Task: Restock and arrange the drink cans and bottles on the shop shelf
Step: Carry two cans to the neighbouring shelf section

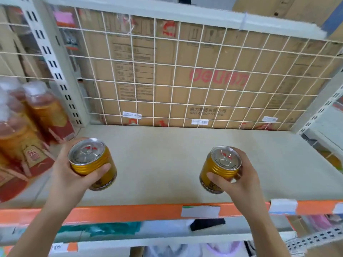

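While the left grip (72, 175) clasps the left can (92, 164), the right grip (241, 180) clasps the right can (220, 170), both over the shelf (167, 151). Bottles (37, 117) stand beside the left grip, to its left.

Both cans, the left can (92, 164) and the right can (220, 169), look like glossy gold metal with ribbed shoulders and shiny silver lids. The shelf (167, 154) is matt beige. The bottles (44, 110) are clear plastic. Behind the white wire grid (167, 71) stands rough brown cardboard (204, 93).
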Demonstrator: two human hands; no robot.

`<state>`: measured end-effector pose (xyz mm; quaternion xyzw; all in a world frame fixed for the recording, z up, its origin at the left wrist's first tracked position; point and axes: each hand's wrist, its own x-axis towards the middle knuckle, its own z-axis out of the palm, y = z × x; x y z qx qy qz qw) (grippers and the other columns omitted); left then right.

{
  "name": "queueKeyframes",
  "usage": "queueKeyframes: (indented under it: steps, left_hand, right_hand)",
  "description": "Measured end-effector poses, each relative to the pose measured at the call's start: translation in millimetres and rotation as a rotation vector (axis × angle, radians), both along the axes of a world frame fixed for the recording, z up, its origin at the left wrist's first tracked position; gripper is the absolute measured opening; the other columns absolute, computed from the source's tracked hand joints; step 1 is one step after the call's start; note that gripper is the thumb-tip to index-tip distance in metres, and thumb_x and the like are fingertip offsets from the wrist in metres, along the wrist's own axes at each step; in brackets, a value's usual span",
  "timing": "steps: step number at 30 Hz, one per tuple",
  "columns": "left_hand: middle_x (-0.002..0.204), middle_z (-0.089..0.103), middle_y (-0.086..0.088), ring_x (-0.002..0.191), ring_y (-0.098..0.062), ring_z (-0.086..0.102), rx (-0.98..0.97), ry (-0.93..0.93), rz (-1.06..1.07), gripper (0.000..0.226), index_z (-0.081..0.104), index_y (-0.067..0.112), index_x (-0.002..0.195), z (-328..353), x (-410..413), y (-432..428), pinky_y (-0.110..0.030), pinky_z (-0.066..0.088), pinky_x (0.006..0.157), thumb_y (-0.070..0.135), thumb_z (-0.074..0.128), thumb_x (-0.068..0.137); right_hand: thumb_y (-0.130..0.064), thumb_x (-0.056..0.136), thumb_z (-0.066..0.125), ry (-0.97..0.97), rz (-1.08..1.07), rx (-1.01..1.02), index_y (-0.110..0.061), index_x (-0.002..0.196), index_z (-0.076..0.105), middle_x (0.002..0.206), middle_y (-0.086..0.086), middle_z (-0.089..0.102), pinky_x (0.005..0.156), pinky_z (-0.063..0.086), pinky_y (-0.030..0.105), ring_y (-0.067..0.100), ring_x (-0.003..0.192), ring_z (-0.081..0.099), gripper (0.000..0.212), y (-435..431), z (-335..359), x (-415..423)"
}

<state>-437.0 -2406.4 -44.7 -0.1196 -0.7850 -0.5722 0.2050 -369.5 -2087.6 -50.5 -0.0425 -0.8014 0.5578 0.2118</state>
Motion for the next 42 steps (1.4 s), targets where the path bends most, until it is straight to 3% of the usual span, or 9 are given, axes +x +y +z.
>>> queueKeyframes:
  steps: [7,14,20,23,25,27,31,34,42]
  left_hand:
    - [0.093,0.062,0.034,0.087,0.012,0.058,-0.027,0.018,0.169,0.057,0.052,0.060,0.095,5,47,-54,-0.002,0.044,0.071,0.052,0.071,0.042]
    - [0.092,0.062,0.033,0.086,0.014,0.057,-0.010,-0.004,0.445,0.056,0.051,0.060,0.094,6,120,-79,0.000,0.042,0.071,0.051,0.071,0.042]
    - [0.090,0.064,0.032,0.081,0.013,0.058,0.021,-0.053,0.727,0.061,0.054,0.040,0.097,-2,197,-92,-0.001,0.042,0.068,0.050,0.071,0.039]
    - [0.088,0.064,0.031,0.079,0.013,0.058,0.031,-0.074,0.856,0.061,0.053,0.037,0.096,-6,232,-96,-0.001,0.043,0.066,0.039,0.078,0.040]
    - [0.085,0.064,0.032,0.077,0.014,0.058,0.030,-0.075,0.922,0.057,0.053,0.038,0.092,-8,254,-100,0.000,0.042,0.065,0.028,0.079,0.042]
    - [0.087,0.064,0.031,0.078,0.013,0.058,0.032,-0.075,0.977,0.058,0.054,0.044,0.091,-6,272,-107,0.000,0.042,0.066,0.039,0.078,0.039]
    - [0.089,0.064,0.029,0.080,0.011,0.058,0.105,-0.045,1.051,0.058,0.054,0.048,0.092,-6,297,-133,-0.001,0.044,0.066,0.049,0.073,0.037]
    - [0.090,0.064,0.027,0.082,0.010,0.058,0.110,-0.017,1.066,0.058,0.054,0.050,0.093,-5,307,-161,-0.002,0.044,0.067,0.049,0.073,0.038]
    - [0.095,0.066,0.017,0.084,0.002,0.062,0.086,-0.017,1.021,0.069,0.054,0.030,0.103,1,345,-294,-0.008,0.048,0.068,0.048,0.074,0.040]
  right_hand:
    - [-0.010,0.058,0.088,-0.002,0.239,0.045,-0.039,0.105,0.050,0.094,-0.037,0.059,0.071,0.046,0.006,-0.011,0.092,0.056,0.067,-48,4,-30]
    - [-0.051,0.043,0.077,-0.018,0.543,0.035,-0.038,0.109,0.053,0.102,-0.025,0.062,0.077,0.047,0.011,-0.002,0.095,0.059,0.072,-100,14,-47]
    - [-0.050,0.045,0.077,-0.035,0.821,0.071,-0.034,0.111,0.055,0.103,-0.017,0.064,0.084,0.052,0.030,0.006,0.096,0.062,0.071,-147,10,-43]
    - [-0.045,0.047,0.081,-0.036,0.955,0.073,-0.033,0.109,0.055,0.102,-0.018,0.064,0.079,0.050,0.018,0.003,0.094,0.062,0.068,-174,6,-35]
    - [-0.029,0.052,0.090,-0.046,1.038,0.068,-0.029,0.108,0.055,0.101,-0.018,0.064,0.074,0.048,0.011,0.001,0.092,0.062,0.066,-193,5,-28]
    - [-0.016,0.056,0.089,-0.060,1.103,0.053,-0.025,0.108,0.056,0.099,-0.018,0.065,0.070,0.046,0.007,-0.001,0.090,0.062,0.062,-212,4,-21]
    - [-0.041,0.051,0.081,-0.032,1.174,0.065,-0.028,0.111,0.056,0.104,-0.017,0.064,0.073,0.046,0.009,0.003,0.097,0.061,0.067,-255,6,-2]
    - [-0.043,0.051,0.079,-0.019,1.200,0.054,-0.030,0.113,0.056,0.105,-0.016,0.064,0.074,0.049,0.012,0.005,0.100,0.060,0.068,-290,8,8]
    - [-0.053,0.051,0.079,0.046,1.165,0.052,-0.034,0.116,0.055,0.111,-0.012,0.063,0.089,0.048,0.028,0.007,0.106,0.059,0.072,-423,9,44]
